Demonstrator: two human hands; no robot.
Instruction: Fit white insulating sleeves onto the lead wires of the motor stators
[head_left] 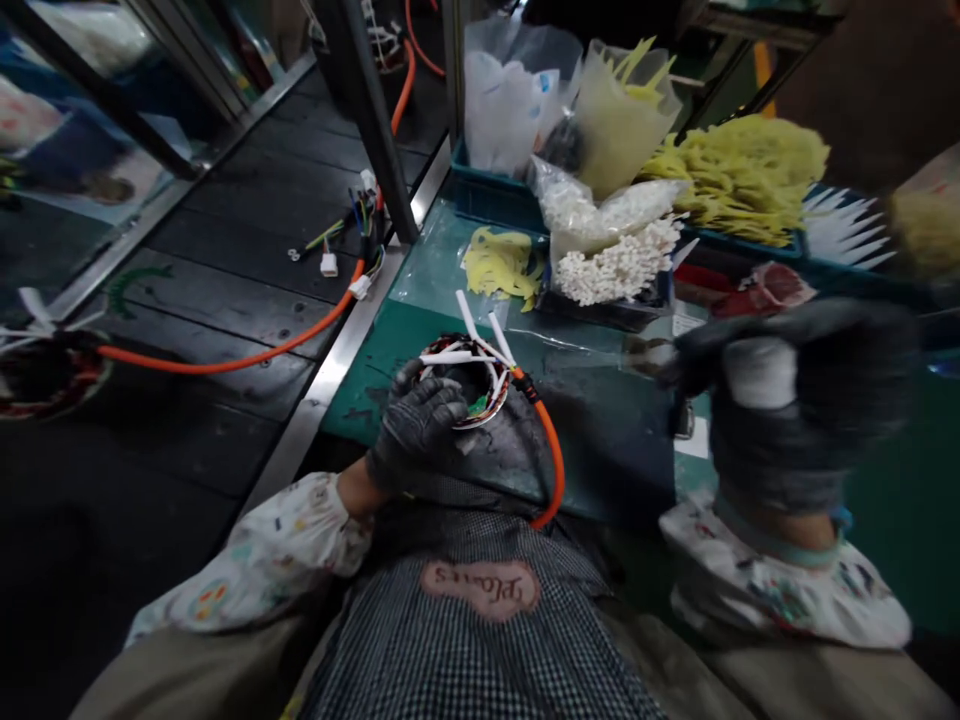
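Note:
A ring-shaped wound coil, like a motor stator [491, 400], lies on the green bench top, with white sleeves [469, 316] standing up from its wires. An orange cable [555, 450] runs from its right side toward my apron. My left hand [416, 415], in a dark grey glove, has its fingers curled over the coil's left rim. Raised on the right, my gloved right hand [795, 400] is smeared by motion and apart from the coil. A white patch or object [760, 373] shows at that hand; I cannot make out which.
Yellow pieces [501, 262], a box of short white parts [619, 262] and a bin of yellow strips [742, 185] stand behind the coil. On the left, a slatted conveyor [225, 310] carries another coil [56, 375] with an orange cable. A dark metal post [367, 110] rises beside the bench.

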